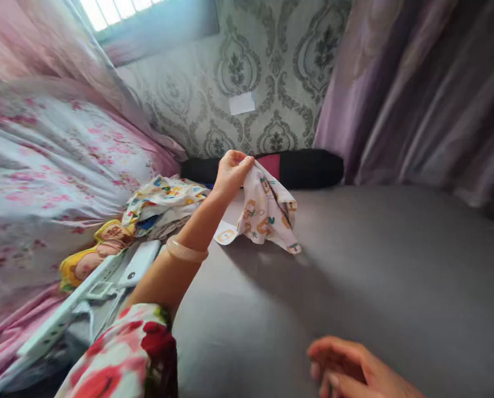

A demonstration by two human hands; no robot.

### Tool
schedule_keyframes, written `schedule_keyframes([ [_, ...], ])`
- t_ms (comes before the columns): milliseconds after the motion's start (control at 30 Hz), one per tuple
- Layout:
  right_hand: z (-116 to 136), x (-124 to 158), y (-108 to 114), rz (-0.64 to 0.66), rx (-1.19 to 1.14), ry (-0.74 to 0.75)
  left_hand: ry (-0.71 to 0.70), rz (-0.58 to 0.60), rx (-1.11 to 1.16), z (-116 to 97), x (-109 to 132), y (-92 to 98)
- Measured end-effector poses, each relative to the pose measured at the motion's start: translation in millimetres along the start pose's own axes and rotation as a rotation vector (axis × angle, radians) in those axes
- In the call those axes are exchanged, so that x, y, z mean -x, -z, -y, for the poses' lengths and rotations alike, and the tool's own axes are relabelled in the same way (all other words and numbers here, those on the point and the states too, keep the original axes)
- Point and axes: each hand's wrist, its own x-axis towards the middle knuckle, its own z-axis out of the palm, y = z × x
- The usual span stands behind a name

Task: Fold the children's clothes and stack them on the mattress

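Note:
My left hand (234,168), a pale bangle on its wrist, pinches the top edge of a small white baby garment (266,218) with an orange and green animal print. The cloth hangs in folds from the fingers, its lower edge close above the grey bed sheet (379,265); its exact cut does not show. My right hand (350,367) is low at the right, away from the garment. Its fingers are loosely bent and apart from the thumb, slightly blurred, with nothing visible in them.
Left of the garment lies a heap of printed clothes (168,202). Nearer are a yellow cartoon-shaped item (98,254), a white device (141,262) and a white strip with a buckle (68,318). A black and red bolster (309,168) lies along the patterned wall; curtains (396,99) hang at the right.

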Motion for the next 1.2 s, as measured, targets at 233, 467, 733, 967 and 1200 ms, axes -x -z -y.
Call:
schedule_keyframes([
  [233,59,-35,19,-0.306,0.054,0.262,0.125,0.184,0.154,-10,35,-44.5],
  [467,107,-104,20,-0.757,0.023,0.495,0.037,0.236,0.270,-17,59,-71.5],
  [733,99,-138,55,-1.006,0.046,0.523,-0.273,0.271,0.074,-4,53,-52.5],
  [967,133,-73,96,-0.872,-0.211,0.634,-0.345,0.094,-0.136,15,49,-15.1],
  [1200,161,-4,106,-0.659,-0.080,0.404,-0.299,0.084,-0.385,9,72,-2.4],
])
